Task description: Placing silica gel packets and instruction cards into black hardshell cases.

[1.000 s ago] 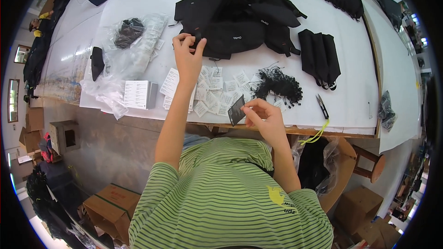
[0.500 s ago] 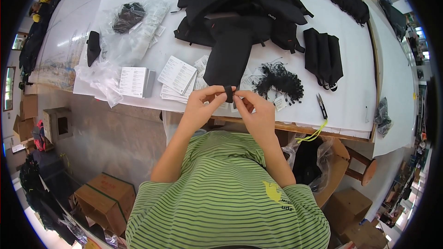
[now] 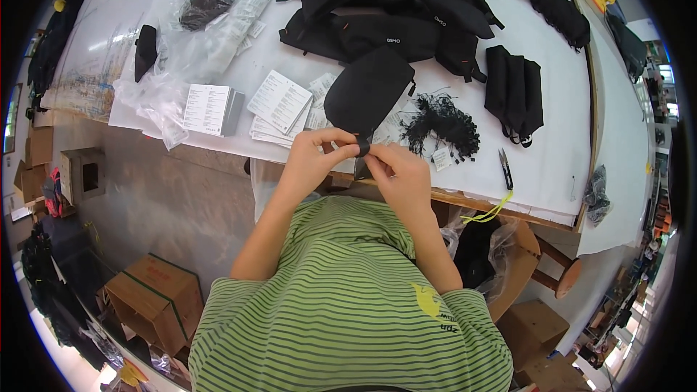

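Note:
Above the table's front edge, my left hand [image 3: 314, 161] and my right hand [image 3: 401, 171] are closed in pinches on a short black strap [image 3: 364, 146]. The strap is at the near end of a black fabric pouch [image 3: 369, 93], which extends away from me in front of a heap of similar black pouches [image 3: 392, 38]. My fingertips nearly meet, and parts of the strap are hidden by them. Right of the held pouch is a tangled pile of thin black cords [image 3: 443, 129].
Stacks of white printed cards [image 3: 279, 101] and a clear plastic bag [image 3: 170, 58] lie to the left. Black thread snips [image 3: 505, 168] with a yellow cord are near the right front edge. Beyond them lie black rolled pouches [image 3: 514, 91]. A stool [image 3: 568, 276] stands below.
The held pouch's far end has come down off the heap and nearer to me, uncovering a pouch behind it. Both hands still pinch the strap, and the view has shifted slightly.

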Available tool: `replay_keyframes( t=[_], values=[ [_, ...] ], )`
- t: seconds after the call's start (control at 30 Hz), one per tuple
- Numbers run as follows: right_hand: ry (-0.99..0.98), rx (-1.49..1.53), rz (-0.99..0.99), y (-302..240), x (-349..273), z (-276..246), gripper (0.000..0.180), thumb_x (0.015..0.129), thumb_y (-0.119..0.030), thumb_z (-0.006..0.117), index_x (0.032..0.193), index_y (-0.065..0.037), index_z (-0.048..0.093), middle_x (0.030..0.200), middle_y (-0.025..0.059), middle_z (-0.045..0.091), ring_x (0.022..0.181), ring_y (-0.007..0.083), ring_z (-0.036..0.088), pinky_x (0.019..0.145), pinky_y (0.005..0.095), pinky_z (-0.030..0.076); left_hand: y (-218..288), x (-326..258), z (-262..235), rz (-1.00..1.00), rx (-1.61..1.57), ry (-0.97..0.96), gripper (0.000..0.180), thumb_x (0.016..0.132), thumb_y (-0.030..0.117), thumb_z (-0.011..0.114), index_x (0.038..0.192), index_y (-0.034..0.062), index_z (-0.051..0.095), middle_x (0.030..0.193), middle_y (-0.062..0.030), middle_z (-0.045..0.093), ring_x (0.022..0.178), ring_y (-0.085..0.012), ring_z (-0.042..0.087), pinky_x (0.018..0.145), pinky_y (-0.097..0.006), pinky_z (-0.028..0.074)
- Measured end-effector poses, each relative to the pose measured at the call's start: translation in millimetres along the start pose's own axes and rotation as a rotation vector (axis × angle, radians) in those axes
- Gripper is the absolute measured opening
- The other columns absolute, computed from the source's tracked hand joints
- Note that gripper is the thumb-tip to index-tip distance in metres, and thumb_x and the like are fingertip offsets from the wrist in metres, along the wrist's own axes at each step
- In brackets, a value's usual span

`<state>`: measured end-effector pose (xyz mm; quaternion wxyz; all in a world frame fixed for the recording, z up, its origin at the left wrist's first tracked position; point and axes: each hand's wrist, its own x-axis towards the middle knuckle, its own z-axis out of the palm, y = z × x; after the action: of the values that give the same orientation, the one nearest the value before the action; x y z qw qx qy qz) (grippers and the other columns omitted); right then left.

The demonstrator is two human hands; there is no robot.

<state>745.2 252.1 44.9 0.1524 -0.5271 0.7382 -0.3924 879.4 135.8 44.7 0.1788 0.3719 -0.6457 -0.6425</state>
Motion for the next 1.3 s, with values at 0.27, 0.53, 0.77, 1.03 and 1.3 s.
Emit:
replay_keyframes(
  t=[0.27,0.53,0.77,1.03,1.3],
  values=[
    [-0.054,0.491,0.279,-7,2,-3,0.008,0.086,-0.008,0.063,0.093,-0.007,0.06,0.063,-0.0016,0.048,0.056,0.0072,0.047,0.052,0.0237,0.037,13,-8,6,0.382,0.038,0.329,0.005,0.084,0.002,0.065,0.088,-0.0005,0.065,0.086,-0.0049,0.063,0.076,-0.0103,0.055,0.072,-0.025,0.044],
    [-0.12,1.109,0.424,5,2,-34,0.01,0.088,-0.004,0.059,0.097,-0.005,0.053,0.08,0.0026,0.063,0.07,0.0066,0.052,0.061,0.0196,0.039,31,-23,5,0.112,-0.401,0.127,0.008,0.087,0.004,0.064,0.093,0.0001,0.063,0.073,0.0006,0.059,0.064,-0.0049,0.049,0.061,-0.02,0.038],
    [-0.028,1.136,0.4,-3,1,-27,0.011,0.091,-0.005,0.058,0.099,-0.002,0.051,0.094,0.0162,0.069,0.067,0.0133,0.064,0.051,0.0186,0.041,34,-25,17,0.069,-0.233,0.031,0.01,0.083,0.007,0.069,0.09,0.0016,0.067,0.059,0.0085,0.047,0.054,0.0011,0.034,0.051,-0.019,0.025],
    [-0.014,1.109,0.418,1,-1,-18,0.016,0.091,-0.015,0.063,0.089,-0.001,0.055,0.089,0.0128,0.07,0.056,0.0133,0.062,0.045,0.0189,0.039,36,-27,19,0.066,-0.107,-0.009,0.007,0.079,0.005,0.072,0.086,0.0018,0.07,0.056,0.0092,0.044,0.052,0.0014,0.033,0.05,-0.018,0.024],
    [-0.023,1.121,0.476,0,-1,-19,0.019,0.091,-0.019,0.063,0.088,0.0,0.057,0.088,0.0102,0.069,0.055,0.0125,0.061,0.045,0.0197,0.04,36,-26,21,0.08,-0.023,0.039,0.008,0.077,0.006,0.072,0.085,0.0031,0.07,0.054,0.0094,0.039,0.051,0.0009,0.031,0.05,-0.02,0.02]
  ],
)
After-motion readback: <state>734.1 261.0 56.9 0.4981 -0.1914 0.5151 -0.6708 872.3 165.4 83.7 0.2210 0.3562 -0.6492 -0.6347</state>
